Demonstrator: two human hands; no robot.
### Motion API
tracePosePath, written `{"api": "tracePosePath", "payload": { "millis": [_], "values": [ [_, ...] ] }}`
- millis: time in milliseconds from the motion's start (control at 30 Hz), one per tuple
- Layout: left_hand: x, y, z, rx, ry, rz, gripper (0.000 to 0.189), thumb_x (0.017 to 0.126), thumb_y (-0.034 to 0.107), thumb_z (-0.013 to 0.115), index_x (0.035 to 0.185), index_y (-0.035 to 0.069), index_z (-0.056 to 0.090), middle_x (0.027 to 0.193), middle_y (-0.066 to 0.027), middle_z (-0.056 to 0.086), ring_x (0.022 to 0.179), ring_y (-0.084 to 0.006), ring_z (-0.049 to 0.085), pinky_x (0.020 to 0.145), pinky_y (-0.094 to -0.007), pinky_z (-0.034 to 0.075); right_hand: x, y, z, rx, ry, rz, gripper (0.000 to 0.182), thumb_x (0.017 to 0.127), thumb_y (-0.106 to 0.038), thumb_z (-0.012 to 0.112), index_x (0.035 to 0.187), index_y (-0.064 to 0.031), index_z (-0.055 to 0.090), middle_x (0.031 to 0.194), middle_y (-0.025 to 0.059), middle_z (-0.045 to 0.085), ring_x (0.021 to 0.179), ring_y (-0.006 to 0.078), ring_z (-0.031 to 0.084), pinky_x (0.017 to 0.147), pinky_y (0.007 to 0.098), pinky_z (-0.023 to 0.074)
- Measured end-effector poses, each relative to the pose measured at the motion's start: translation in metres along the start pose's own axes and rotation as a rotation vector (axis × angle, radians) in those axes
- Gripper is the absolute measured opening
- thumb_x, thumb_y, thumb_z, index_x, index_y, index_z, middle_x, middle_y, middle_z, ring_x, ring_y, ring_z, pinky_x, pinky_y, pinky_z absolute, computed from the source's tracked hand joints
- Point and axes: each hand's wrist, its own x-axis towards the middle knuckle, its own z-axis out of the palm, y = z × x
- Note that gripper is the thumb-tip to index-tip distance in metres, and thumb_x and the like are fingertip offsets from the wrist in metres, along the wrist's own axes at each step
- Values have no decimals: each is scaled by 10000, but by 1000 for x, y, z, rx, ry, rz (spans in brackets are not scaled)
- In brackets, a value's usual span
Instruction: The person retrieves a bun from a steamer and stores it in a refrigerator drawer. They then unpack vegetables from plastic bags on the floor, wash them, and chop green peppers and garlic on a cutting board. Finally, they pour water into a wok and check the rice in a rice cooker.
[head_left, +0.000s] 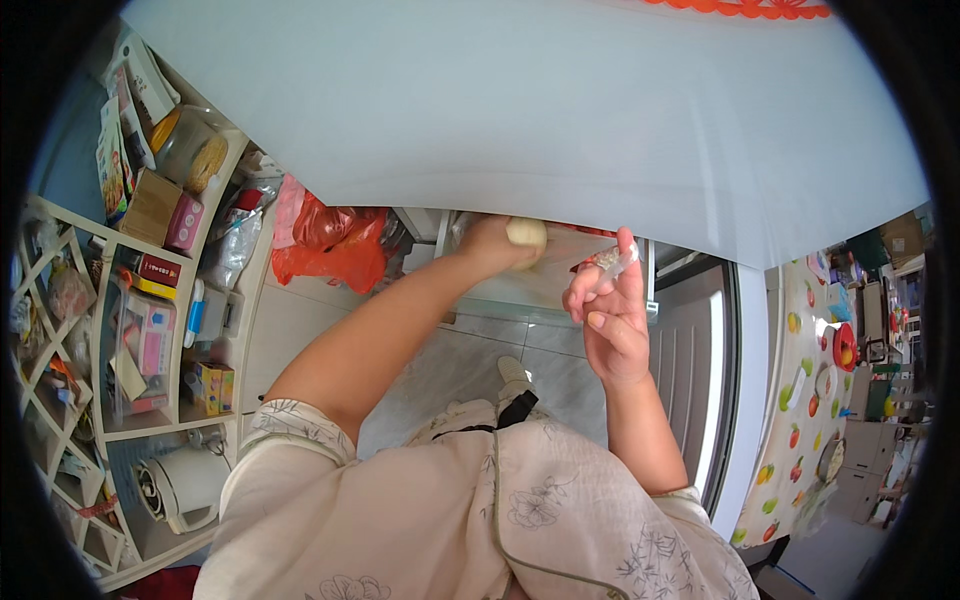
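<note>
My left hand is closed around a pale, rounded food item, perhaps a vegetable, over a pulled-out drawer with clear sides. My right hand is raised at the drawer's right end, its index finger extended and the others curled. A strip of clear plastic with a small whitish clump is pinched between its fingers. Part of the drawer's inside lies under the large pale surface above it, and something red shows at its back edge.
Red plastic bags stand left of the drawer. Farther left, a shelf unit holds jars, boxes and a white kettle. To the right are a grey panelled door and a table with a fruit-patterned cover. Below is a grey tiled floor.
</note>
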Motion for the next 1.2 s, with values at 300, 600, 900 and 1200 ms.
{"api": "tracePosePath", "payload": {
  "millis": [300, 600, 900, 1200],
  "values": [
    [-5, -10, -46, 692, -112, 86, 499, 773, 177, 509, 1259, 86, 444, 1352, -160, 363, 1212, -309, 395, 960, -408, 366, -9, -1, -10, -43, 2, -10, 780, 646, 1, 470, 1387, -45, 230, 885, 61, 517, 800, 144, 498, 675, 260, 378],
    [16, -56, -32, 699, -17, -134, 364, 819, 167, 483, 1159, 37, 498, 1194, -151, 507, 1089, -285, 496, 888, -408, 419, -8, -15, -14, -38, 25, -29, 488, 738, -66, 425, 1209, 53, 460, 687, 89, 535, 661, 142, 494, 573, 237, 371],
    [-24, -28, -100, -1052, -424, -446, 208, 835, 253, 502, 732, 72, 502, 557, 7, 354, 545, -123, 344, 574, -291, 340, 3, -39, -24, 311, 28, 496, 488, 797, -66, 395, 1284, -75, 426, 535, 39, 457, 419, 86, 349, 422, 219, 296],
    [-102, 3, -115, -1302, -8, 212, 118, 740, 159, 573, 729, 41, 564, 781, -46, 479, 820, -181, 446, 741, -306, 362, 3, -31, -21, -292, 209, 198, 352, 794, -23, 478, 1139, -38, 552, 767, 29, 553, 641, 80, 449, 591, 204, 365]
  ]
}}
